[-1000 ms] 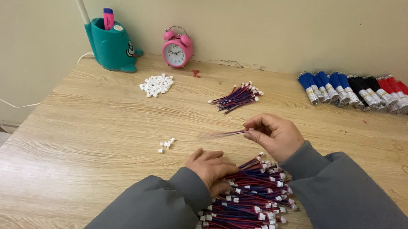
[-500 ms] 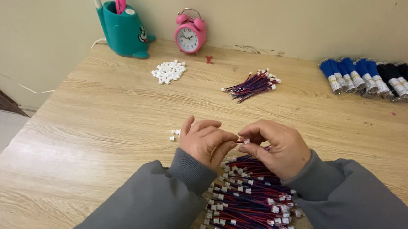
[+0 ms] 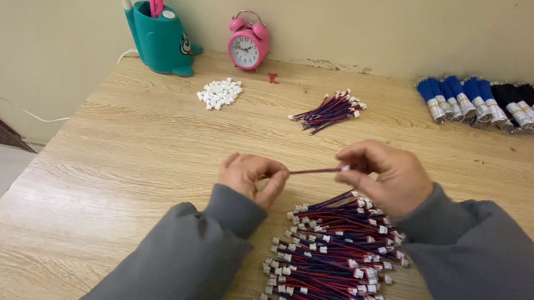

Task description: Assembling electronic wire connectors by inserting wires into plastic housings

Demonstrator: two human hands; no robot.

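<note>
Both hands hold one short red-and-blue wire lead [image 3: 315, 170] stretched level above the wooden table [image 3: 122, 159]. The left hand [image 3: 254, 175] has its fingers curled in, pinching one end of the lead between thumb and forefinger. The right hand [image 3: 383, 175] pinches the other end, where a small white connector [image 3: 343, 168] sits at the fingertips. Whether the left end carries a connector too is probably hidden inside the curled fingers; it cannot be told from here.

Just below the hands lies a large heap of similar leads [image 3: 331, 261], with a smaller bundle of leads [image 3: 329, 110] and a pile of loose white connector housings [image 3: 219, 93] farther up the table.

To handle the lead well, the grip seems best kept close to the ends, with the wire taut but not strained, so the connector stays square and the thin wires do not kink.
</note>
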